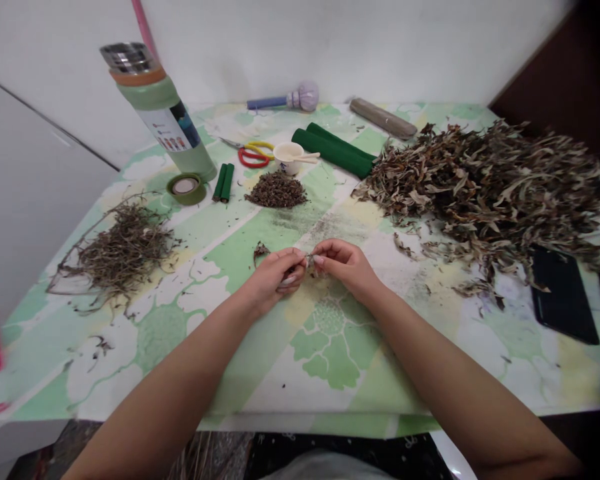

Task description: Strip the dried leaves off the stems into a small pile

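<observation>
My left hand [279, 277] is closed over the middle of the table, thumb and forefinger pinching a small dried leaf. Facing it, my right hand [344, 265] pinches the same leaf between thumb and fingertips, so the two hands almost touch. A curled scrap of dried leaf [261, 251] lies just beyond the left hand. Past both hands sits a small mound of crumbled dark leaf [276, 190]. To the right spreads a large heap of dried leaves [485, 180], and on the left is a tangle of thin dry stems [125, 250].
A green bottle [165, 120] stands at the back left beside its lid [185, 189]. Scissors [255, 155], a small white cup [287, 159], short green rolls [223, 183], larger green rolls [333, 150] and a brown roll [383, 118] lie behind. A phone [564, 293] is at right.
</observation>
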Available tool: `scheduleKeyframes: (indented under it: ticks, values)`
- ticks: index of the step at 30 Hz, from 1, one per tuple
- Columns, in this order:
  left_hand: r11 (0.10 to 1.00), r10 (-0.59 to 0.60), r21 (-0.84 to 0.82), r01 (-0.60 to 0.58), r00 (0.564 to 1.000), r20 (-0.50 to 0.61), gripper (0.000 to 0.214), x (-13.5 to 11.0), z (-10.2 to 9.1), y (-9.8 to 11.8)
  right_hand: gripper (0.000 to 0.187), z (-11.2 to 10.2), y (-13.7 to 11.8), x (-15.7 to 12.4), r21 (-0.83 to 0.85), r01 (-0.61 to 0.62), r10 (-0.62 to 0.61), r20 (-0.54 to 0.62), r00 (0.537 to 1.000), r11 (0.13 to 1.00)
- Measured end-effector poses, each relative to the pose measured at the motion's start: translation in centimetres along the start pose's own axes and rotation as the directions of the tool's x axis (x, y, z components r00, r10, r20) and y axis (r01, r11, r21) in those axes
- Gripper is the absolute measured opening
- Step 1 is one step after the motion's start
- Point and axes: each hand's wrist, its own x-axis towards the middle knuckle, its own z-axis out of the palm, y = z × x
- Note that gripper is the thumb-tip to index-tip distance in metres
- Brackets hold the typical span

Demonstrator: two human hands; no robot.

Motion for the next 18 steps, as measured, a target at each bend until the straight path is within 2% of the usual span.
scheduleKeyframes:
  ticks: [18]
  values:
    - [1.000, -0.004, -0.005, 0.004, 1.000, -0.006, 0.019, -0.15, 0.13, 0.08, 0.023, 0.11, -0.33, -0.03, -0.001, -0.013, 0.013, -0.001, 1.000, 1.000]
